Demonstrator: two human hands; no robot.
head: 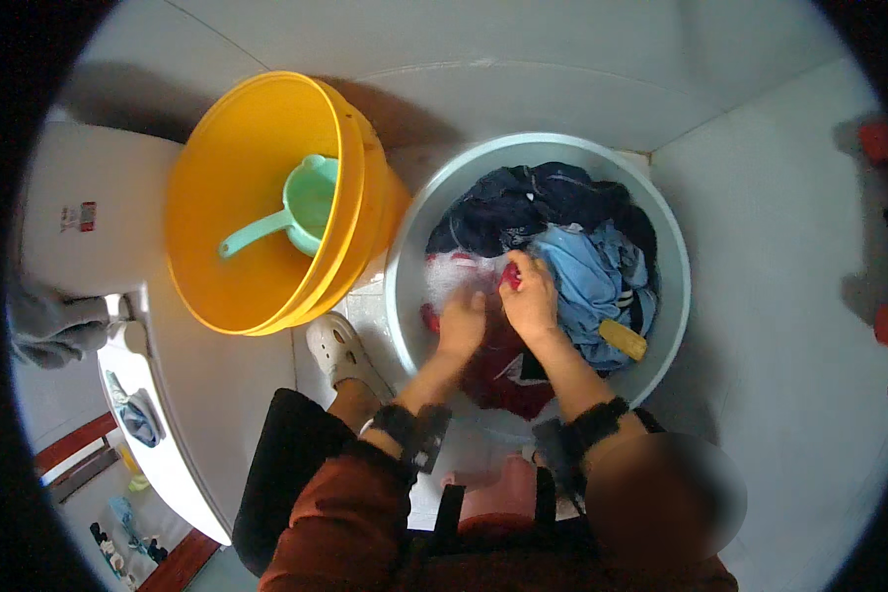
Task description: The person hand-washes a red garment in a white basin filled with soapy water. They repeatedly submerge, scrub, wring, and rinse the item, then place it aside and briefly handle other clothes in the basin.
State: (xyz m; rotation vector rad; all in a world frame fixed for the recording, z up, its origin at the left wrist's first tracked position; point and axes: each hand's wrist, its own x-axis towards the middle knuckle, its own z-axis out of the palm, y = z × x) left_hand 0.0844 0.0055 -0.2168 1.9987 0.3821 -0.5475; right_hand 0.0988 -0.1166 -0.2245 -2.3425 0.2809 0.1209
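My right hand (530,302) is shut on a bunched piece of red cloth (510,277), near the middle of a large pale round tub (539,138). Beside it, my left hand (462,323) is over the wet red and white fabric; motion blur hides whether its fingers grip any of it. White suds or wet white cloth (451,280) show just beyond it. Dark red cloth (514,388) spreads below both hands. Dark navy clothing (525,203) fills the tub's far side, and light blue clothing (573,263) lies right of my right hand. A yellow block, perhaps laundry soap (623,340), rests on the blue clothing.
Left of the tub stand nested yellow buckets (222,148) with a mint-green dipper (307,207) inside. My foot in a pale clog (337,348) is between buckets and tub. Walls (769,222) border the far and right sides. A white basin edge (185,473) is at left.
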